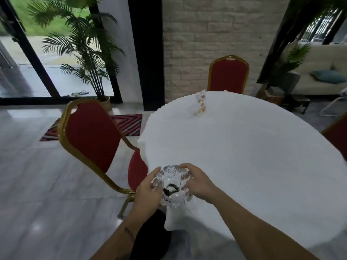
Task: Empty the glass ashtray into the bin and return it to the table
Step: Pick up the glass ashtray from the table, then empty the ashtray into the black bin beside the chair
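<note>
A cut-glass ashtray (173, 185) with dark ash in its bowl is at the near left edge of the round table (253, 156), which is covered by a white cloth. My left hand (148, 192) grips its left rim and my right hand (200, 182) grips its right rim. Whether the ashtray rests on the cloth or is lifted just off it, I cannot tell. No bin is clearly in view; a dark shape (150, 239) sits low under my left forearm, and I cannot tell what it is.
A red chair with a gold frame (93, 139) stands close to the table's left side. Another red chair (228, 76) is at the far side. A small printed card (200, 104) stands on the table. A potted palm (88, 53), a striped rug (129, 124) and a sofa (323, 76) lie beyond.
</note>
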`<state>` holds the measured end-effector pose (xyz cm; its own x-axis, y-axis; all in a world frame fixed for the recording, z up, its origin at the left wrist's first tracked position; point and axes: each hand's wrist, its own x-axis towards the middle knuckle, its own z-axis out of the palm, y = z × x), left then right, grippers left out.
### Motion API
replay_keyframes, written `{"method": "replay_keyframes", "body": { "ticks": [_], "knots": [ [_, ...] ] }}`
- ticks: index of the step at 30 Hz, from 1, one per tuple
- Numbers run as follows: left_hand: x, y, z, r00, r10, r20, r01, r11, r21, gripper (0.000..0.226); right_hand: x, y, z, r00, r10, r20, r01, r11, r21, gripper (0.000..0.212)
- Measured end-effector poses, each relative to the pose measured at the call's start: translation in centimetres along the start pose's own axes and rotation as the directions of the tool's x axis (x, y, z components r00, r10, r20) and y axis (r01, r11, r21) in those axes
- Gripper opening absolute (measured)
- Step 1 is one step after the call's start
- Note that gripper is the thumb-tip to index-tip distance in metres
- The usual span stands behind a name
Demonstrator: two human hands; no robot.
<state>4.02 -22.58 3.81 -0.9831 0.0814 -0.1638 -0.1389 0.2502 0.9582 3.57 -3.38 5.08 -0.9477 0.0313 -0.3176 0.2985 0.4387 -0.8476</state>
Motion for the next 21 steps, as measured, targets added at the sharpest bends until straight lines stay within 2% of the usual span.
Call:
{"method": "replay_keyframes", "body": {
  "ticks": [5,10,15,21],
  "knots": [
    [-2.3,-1.6,-7.1,0.999,0.043,-0.009,-0.044,0.998,-0.036,0.048,-2.1,-2.6,7.4,0.997,-0.069,-0.026,0.069,0.998,-0.005,0.063],
    [-3.3,-3.8,-11.7,0.999,0.0,-0.053,-0.005,0.996,-0.086,0.042,-3.4,-4.4,12.0,0.998,-0.06,0.003,0.06,0.998,-0.006,0.061],
    [-3.6,-6.1,-13.8,0.998,-0.043,-0.055,0.036,0.993,-0.113,0.035,-3.6,-5.1,15.1,0.995,-0.076,0.057,0.076,0.997,0.0,0.053],
    [-2.6,-9.3,-14.2,0.997,-0.069,-0.031,0.068,0.996,-0.055,0.037,-1.7,-3.0,17.4,0.991,-0.124,0.055,0.129,0.988,-0.084,0.058]
  ]
}}
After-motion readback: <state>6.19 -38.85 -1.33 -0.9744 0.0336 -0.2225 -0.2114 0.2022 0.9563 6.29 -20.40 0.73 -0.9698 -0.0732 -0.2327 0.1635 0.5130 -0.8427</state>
